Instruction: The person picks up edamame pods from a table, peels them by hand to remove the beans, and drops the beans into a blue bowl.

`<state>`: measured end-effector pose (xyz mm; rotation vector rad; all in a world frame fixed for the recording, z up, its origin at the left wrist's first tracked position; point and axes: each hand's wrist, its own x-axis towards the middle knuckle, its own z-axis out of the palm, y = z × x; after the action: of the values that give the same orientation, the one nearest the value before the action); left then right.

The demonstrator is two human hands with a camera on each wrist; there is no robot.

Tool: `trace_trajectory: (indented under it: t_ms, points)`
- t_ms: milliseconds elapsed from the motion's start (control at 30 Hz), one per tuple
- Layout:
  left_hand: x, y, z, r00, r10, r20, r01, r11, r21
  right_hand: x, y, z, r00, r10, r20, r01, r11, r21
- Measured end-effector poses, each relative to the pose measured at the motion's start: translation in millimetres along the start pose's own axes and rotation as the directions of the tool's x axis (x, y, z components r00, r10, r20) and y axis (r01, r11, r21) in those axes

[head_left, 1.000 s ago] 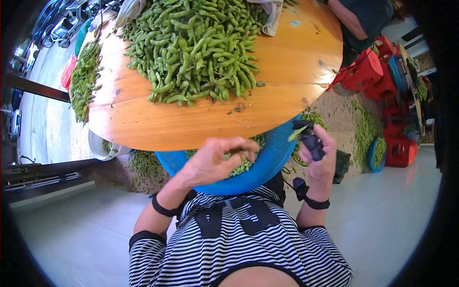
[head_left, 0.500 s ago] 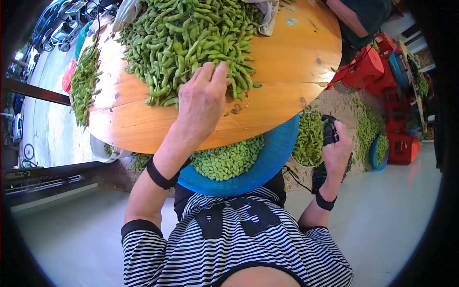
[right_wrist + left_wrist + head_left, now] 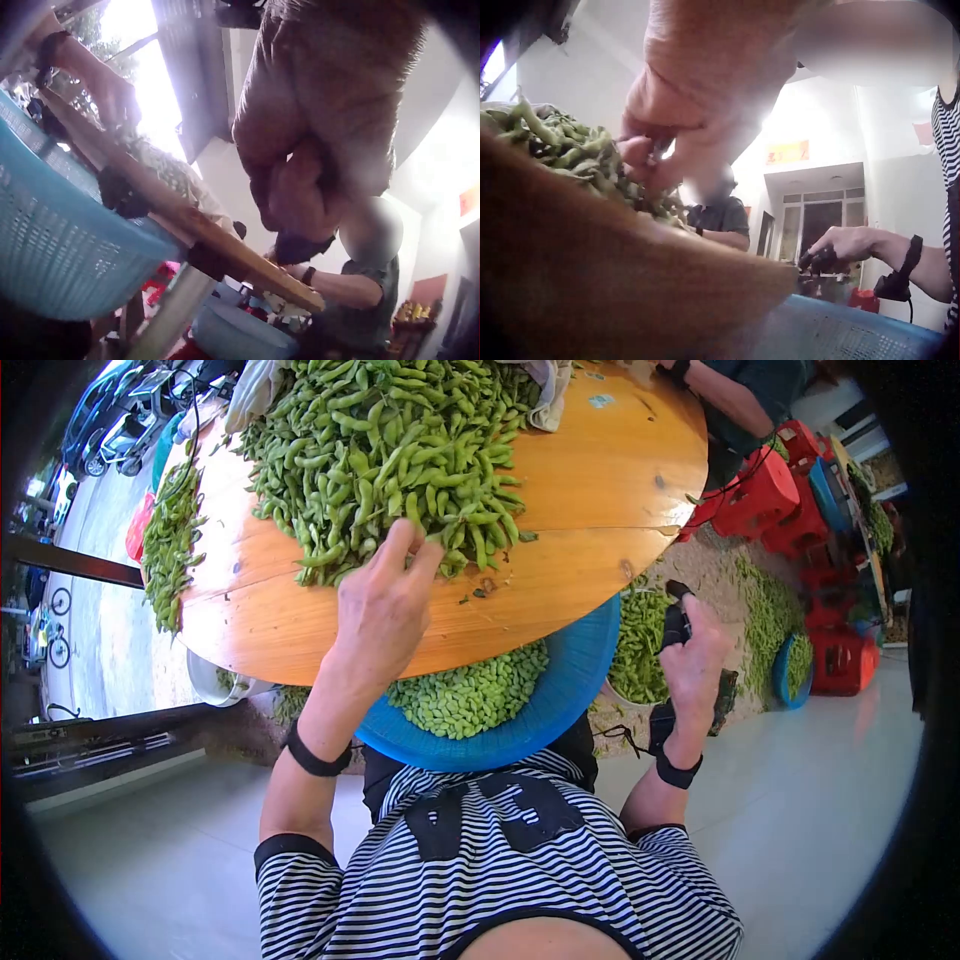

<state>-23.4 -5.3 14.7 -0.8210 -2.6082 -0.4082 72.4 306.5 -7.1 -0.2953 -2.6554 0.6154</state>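
A big heap of green bean pods [image 3: 385,450] lies on a round wooden table [image 3: 590,490]. My left hand [image 3: 385,600] reaches over the table's near edge to the heap's front. In the left wrist view its fingertips [image 3: 641,157] pinch a pod [image 3: 600,146] at the heap's edge. My right hand [image 3: 697,655] hangs right of the table and grips a small black tool [image 3: 678,622], also visible as the black tool [image 3: 817,260] in the left wrist view. A blue basket [image 3: 575,670] of pods [image 3: 470,695] sits on my lap under the table edge.
Another person's arm [image 3: 725,395] is at the table's far right. Red stools [image 3: 765,500] and more pods in a bowl [image 3: 640,645] and on the floor [image 3: 765,615] lie to the right. A second row of pods [image 3: 165,530] lines the table's left rim.
My left hand rose from the blue basket to the pod heap, then drew back slightly to its front edge. My right hand dropped lower beside the basket, still with the black tool.
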Motion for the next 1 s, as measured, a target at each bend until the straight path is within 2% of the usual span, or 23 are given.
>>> trace_trajectory:
  t_ms: [67,100,133,167,200,267,300,333,400,433,467,533,567,633,667,733,767,833,1000]
  points:
    - [-10,-2,-1,0.991,-0.059,-0.117,0.023,0.957,-0.289,0,-20,5,1.0,-0.029,-0.013,0.029,0.998,0.051]
    - [-19,-2,1,0.992,-0.061,-0.112,0.026,0.957,-0.289,0,-34,5,0.999,-0.033,0.03,0.028,0.989,0.145]
    - [-29,-2,5,0.955,-0.295,0.013,0.248,0.777,-0.578,-1,-45,7,0.996,-0.044,0.073,0.025,0.971,0.237]
    - [-36,-2,6,0.864,-0.462,0.2,0.43,0.469,-0.772,-2,-53,11,0.996,-0.046,0.078,0.026,0.971,0.238]
    - [-40,0,3,0.861,-0.467,0.201,0.434,0.468,-0.77,-5,-59,16,0.988,-0.078,0.13,0.028,0.935,0.353]
    - [-46,5,-5,0.75,-0.49,0.444,0.494,-0.031,-0.869,-10,-71,25,0.963,-0.157,0.218,0.006,0.825,0.565]
    - [-52,4,-6,0.733,-0.474,0.488,0.56,0.013,-0.829,-10,-79,23,0.951,-0.156,0.266,-0.027,0.817,0.575]
    - [-57,3,-7,0.732,-0.476,0.488,0.56,0.01,-0.829,-10,-81,24,0.95,-0.157,0.269,-0.027,0.819,0.574]
    - [-63,2,-13,0.862,-0.347,0.369,0.506,0.561,-0.655,-10,-83,26,0.938,-0.189,0.29,0.002,0.84,0.543]
    - [-62,4,-25,0.825,-0.38,0.418,0.563,0.614,-0.553,-11,-84,26,0.937,-0.191,0.293,0.002,0.84,0.542]
    - [-60,5,-32,0.823,-0.384,0.418,0.566,0.612,-0.552,-11,-86,26,0.939,-0.199,0.28,0.009,0.829,0.559]
    - [-57,4,-38,0.911,-0.381,0.155,0.409,0.799,-0.44,-11,-89,26,0.94,-0.211,0.267,0.019,0.815,0.579]
    - [-55,5,-37,0.91,-0.383,0.156,0.411,0.798,-0.44,-13,-92,26,0.94,-0.203,0.274,0.006,0.814,0.581]
    - [-47,11,-31,0.939,-0.324,-0.114,0.262,0.89,-0.372,-15,-95,27,0.939,-0.195,0.282,-0.005,0.814,0.581]
    - [-42,16,-28,0.938,-0.326,-0.115,0.263,0.89,-0.373,-15,-96,27,0.931,-0.202,0.304,-0.013,0.815,0.58]
    - [-33,25,-22,0.963,-0.125,-0.238,0.11,0.991,-0.077,-16,-97,27,0.922,-0.209,0.325,-0.019,0.817,0.577]
    - [-31,26,-20,0.963,-0.124,-0.239,0.108,0.991,-0.078,-16,-97,26,0.923,-0.21,0.324,-0.011,0.824,0.566]
    - [-29,28,-17,0.99,-0.14,-0.015,0.14,0.989,0.041,-16,-95,25,0.924,-0.209,0.321,-0.005,0.832,0.555]
    - [-48,9,-7,0.975,-0.193,0.107,0.198,0.98,-0.028,-18,-85,25,0.918,-0.224,0.328,0.012,0.841,0.542]
